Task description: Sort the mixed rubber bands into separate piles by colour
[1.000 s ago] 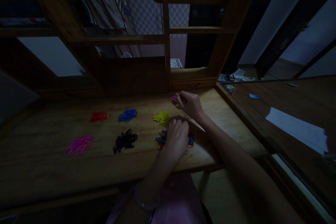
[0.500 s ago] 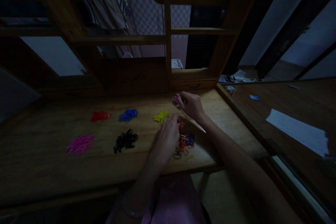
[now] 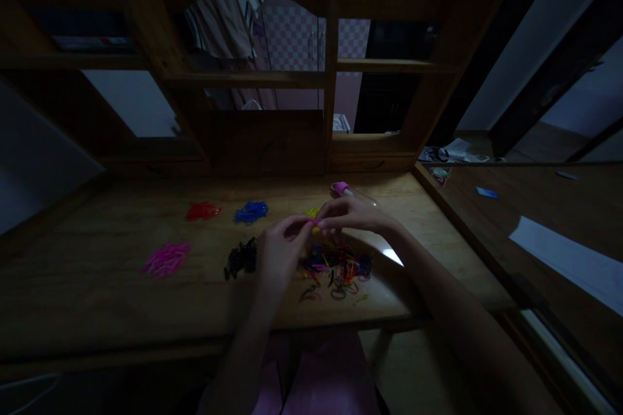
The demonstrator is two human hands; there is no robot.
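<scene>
Fingertips of my left hand (image 3: 285,243) and my right hand (image 3: 343,215) meet over the desk. Pinched between them is a small pink rubber band (image 3: 315,223), mostly covered by the fingers. Just below lies a mixed pile of coloured rubber bands (image 3: 345,266), with a few strays in front. Yellow bands (image 3: 312,213) show partly behind my fingers. My left hand hides part of the black bands (image 3: 241,258). Further left are piles of blue bands (image 3: 251,211), red bands (image 3: 202,210) and pink bands (image 3: 167,259).
Behind my right hand lies a pink-and-white object (image 3: 341,188) of unclear kind. A wooden shelf frame (image 3: 331,78) rises at the desk's back. To the right, a lower-lit brown surface holds white paper (image 3: 569,262) and a small blue card (image 3: 487,192).
My right hand has come away from the pink object at the back and moved towards me. My left hand has lifted from the mixed pile, and both now pinch the pink band. The view has shifted slightly.
</scene>
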